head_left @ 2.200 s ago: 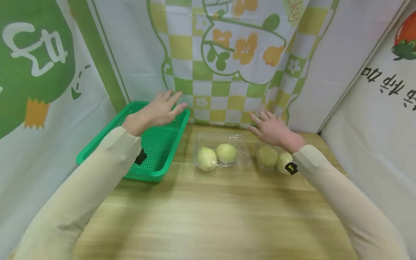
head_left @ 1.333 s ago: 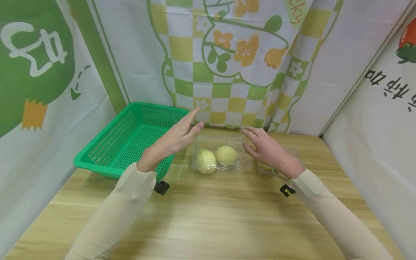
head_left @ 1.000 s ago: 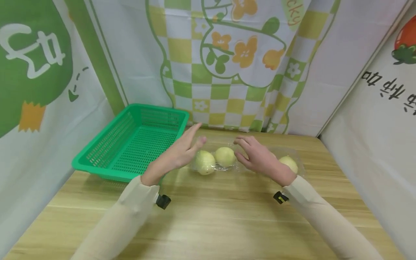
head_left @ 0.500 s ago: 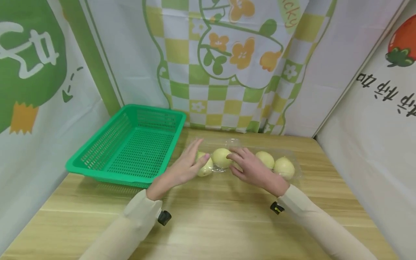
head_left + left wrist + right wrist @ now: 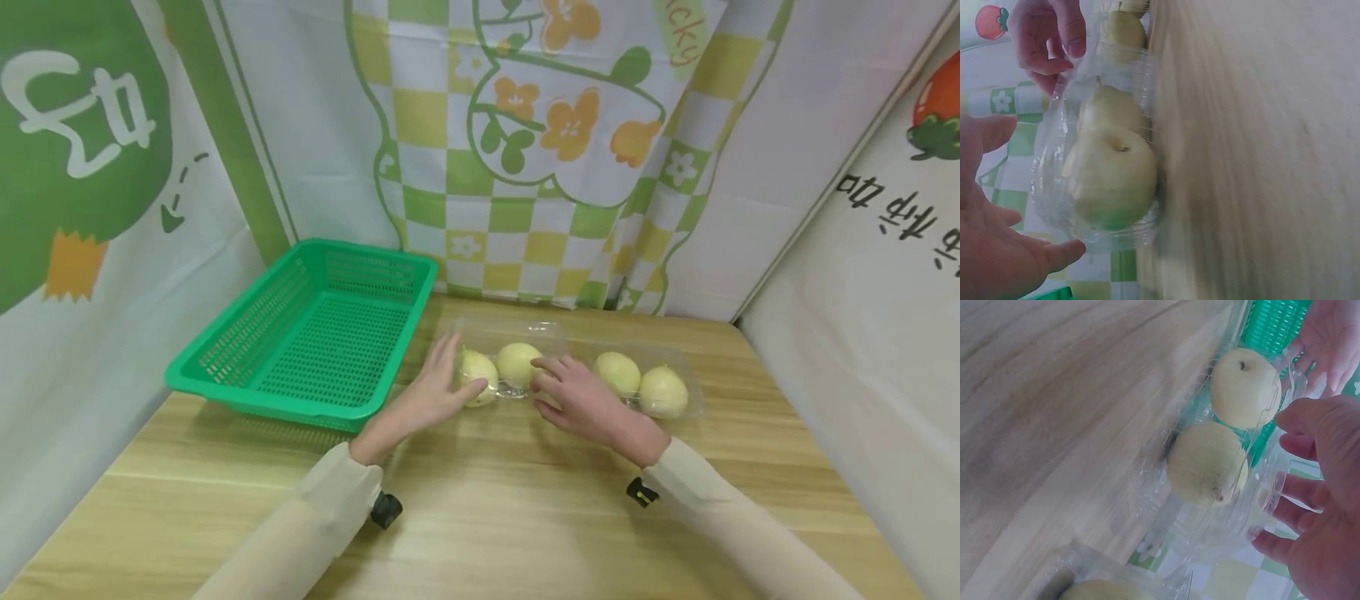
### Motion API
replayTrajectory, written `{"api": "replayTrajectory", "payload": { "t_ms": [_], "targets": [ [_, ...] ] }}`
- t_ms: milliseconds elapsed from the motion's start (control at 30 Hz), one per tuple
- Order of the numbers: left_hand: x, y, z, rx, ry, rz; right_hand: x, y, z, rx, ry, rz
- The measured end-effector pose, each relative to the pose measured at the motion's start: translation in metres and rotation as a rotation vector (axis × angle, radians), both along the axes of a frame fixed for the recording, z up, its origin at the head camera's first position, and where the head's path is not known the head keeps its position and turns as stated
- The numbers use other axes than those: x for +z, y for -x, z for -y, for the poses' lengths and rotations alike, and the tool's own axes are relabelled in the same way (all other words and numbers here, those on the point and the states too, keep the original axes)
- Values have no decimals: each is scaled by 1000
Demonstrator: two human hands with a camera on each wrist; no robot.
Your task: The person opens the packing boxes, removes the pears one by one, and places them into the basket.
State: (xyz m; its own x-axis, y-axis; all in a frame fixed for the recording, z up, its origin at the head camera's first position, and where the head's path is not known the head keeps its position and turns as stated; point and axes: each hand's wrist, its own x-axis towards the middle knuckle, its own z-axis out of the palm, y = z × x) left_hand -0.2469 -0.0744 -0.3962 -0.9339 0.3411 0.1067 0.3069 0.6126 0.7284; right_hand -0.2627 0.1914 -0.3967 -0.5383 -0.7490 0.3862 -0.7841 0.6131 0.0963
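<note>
Two pale yellow pears lie in a clear plastic box near the back of the table. My left hand is at the box's left end, its fingers spread and the thumb in front of the left pear. At the opposite end is my right hand, with bent fingers right at the edge of the box. In the right wrist view, the thumb and fingers of the right hand are spread apart along the clear plastic wall. The left wrist view shows the left hand with nothing between thumb and fingers.
A second clear box with two pears stands to the right. On the left is a green perforated basket, with nothing seen in it. A checked curtain hangs behind the wooden table.
Both hands have come down and inward from high above the basket and the right box to the two ends of the middle box. The right box and its pears are uncovered.
</note>
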Motion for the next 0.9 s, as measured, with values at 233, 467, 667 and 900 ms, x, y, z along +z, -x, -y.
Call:
{"api": "replayTrajectory", "payload": {
  "t_ms": [233, 467, 667, 900],
  "targets": [
    [-7, 2, 1, 17, -36, 40, 1, -2, 1, 5, -32, -32],
    [-13, 4, 0, 23, -32, 74, -2, -3, 2, 36, -31, -116],
    [-17, 5, -1, 56, -6, 105, -3, -6, 3, 39, -33, -146],
    [-23, 8, -3, 66, 2, 92, -2, -6, 4, 38, -83, -187]
  ]
}}
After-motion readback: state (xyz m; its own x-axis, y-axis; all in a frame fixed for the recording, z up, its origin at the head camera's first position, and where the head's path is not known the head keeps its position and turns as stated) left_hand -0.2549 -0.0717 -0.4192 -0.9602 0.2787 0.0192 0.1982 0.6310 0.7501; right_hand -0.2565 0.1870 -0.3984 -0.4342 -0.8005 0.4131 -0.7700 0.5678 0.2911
